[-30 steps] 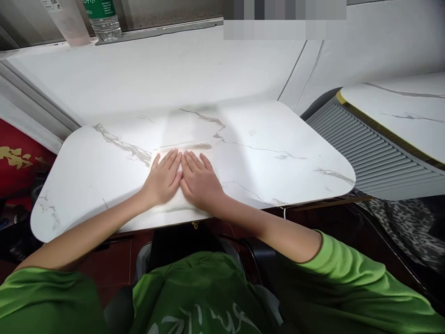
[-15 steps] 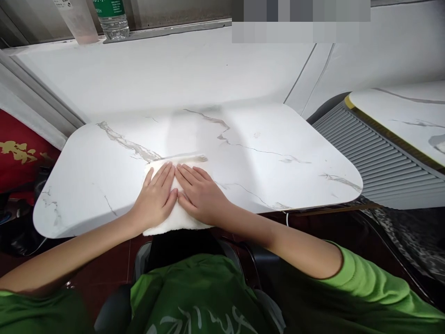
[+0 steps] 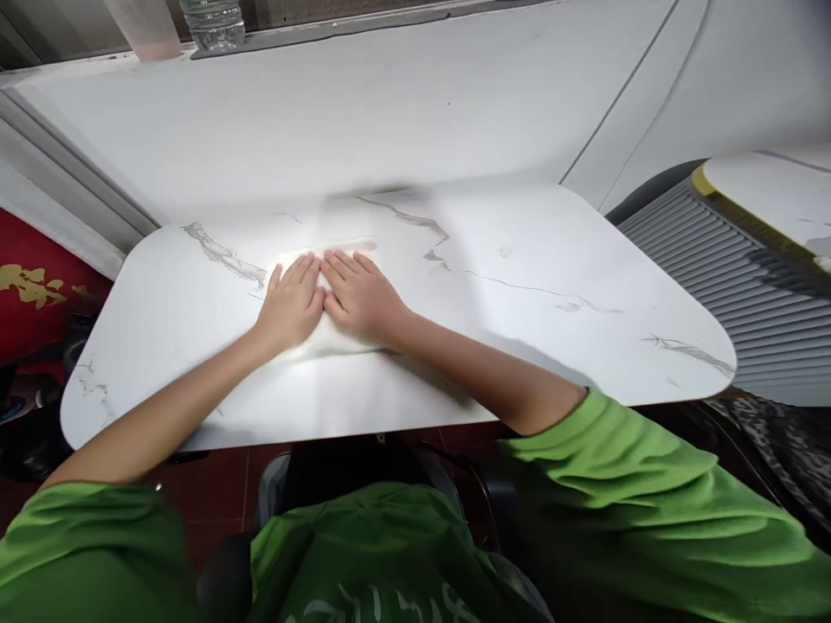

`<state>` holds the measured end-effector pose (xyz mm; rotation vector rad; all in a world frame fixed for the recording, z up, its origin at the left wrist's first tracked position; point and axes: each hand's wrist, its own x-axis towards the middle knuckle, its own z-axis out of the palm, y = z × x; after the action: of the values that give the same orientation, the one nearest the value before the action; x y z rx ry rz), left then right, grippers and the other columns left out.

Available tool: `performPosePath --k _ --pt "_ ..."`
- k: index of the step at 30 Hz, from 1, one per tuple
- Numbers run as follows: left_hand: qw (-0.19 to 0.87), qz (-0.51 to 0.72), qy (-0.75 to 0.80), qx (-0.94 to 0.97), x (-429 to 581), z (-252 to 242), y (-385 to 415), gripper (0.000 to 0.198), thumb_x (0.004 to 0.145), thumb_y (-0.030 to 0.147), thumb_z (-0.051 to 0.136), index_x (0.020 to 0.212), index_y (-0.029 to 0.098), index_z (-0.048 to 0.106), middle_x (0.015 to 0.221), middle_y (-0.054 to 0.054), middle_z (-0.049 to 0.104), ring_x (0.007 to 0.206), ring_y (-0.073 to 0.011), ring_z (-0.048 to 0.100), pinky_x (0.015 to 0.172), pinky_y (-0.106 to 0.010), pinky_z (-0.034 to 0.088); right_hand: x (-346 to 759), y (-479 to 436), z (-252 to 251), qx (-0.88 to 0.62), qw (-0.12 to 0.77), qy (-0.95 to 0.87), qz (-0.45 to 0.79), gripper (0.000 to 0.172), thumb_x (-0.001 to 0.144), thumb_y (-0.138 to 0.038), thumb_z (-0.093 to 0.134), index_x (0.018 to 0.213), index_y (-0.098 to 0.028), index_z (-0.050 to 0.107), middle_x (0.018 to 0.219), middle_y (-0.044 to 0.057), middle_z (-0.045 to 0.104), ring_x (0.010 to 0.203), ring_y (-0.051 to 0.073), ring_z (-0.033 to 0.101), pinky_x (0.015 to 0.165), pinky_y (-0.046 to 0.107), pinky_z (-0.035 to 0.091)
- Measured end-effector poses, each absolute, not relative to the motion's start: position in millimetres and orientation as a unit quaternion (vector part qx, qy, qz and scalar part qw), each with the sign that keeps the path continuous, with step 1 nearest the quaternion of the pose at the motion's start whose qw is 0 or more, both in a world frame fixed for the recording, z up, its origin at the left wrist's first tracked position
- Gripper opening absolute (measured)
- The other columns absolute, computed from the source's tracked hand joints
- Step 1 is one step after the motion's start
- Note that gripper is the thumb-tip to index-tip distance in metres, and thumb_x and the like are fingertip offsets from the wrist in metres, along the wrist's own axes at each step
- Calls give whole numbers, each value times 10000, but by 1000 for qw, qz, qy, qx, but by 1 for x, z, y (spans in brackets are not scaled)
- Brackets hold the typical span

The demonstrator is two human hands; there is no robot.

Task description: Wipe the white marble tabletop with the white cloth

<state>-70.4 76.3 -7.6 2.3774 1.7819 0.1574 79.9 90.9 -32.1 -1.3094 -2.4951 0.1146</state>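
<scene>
A white cloth [image 3: 325, 340] lies flat on the white marble-patterned table [image 3: 519, 337], around the middle of its left half. My left hand [image 3: 291, 307] rests palm down on the cloth's left part, fingers stretched out. Beside it, my right hand [image 3: 360, 294] presses flat on the cloth, also with straight fingers. The two hands almost meet at the thumbs and index fingers. Most of the cloth's middle is hidden under them.
On the ledge behind the table stand a clear water bottle [image 3: 214, 24] and a translucent cup-like container [image 3: 146, 30]. A second table with a grey ribbed side [image 3: 720, 268] is at the right. Red fabric with gold figures [image 3: 45, 294] hangs at the left.
Both hands have slid the cloth forward, away from my body. Its near edge, which hung at the table's front edge, now lies on the tabletop. The view has tilted slightly.
</scene>
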Motion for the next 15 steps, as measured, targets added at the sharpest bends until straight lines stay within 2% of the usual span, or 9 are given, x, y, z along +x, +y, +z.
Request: performPosePath --k 9,15 --pt "67 111 571 810 -88 -23 167 547 1026 287 319 1544 140 419 1641 -126 370 1542 -242 301 1280 -467 180 69 178 -37 -465 143 -872 43 620 1009 -277 263 1549 0 389 1618 191 370 1514 306 331 1247 513 224" --pt "81 157 542 822 -101 -37 219 566 1026 433 340 1528 200 457 1626 -106 403 1525 -273 333 1269 -487 209 67 216 -43 -458 163 -873 45 626 1019 -303 225 1544 -5 388 1617 188 376 1511 326 325 1237 553 215"
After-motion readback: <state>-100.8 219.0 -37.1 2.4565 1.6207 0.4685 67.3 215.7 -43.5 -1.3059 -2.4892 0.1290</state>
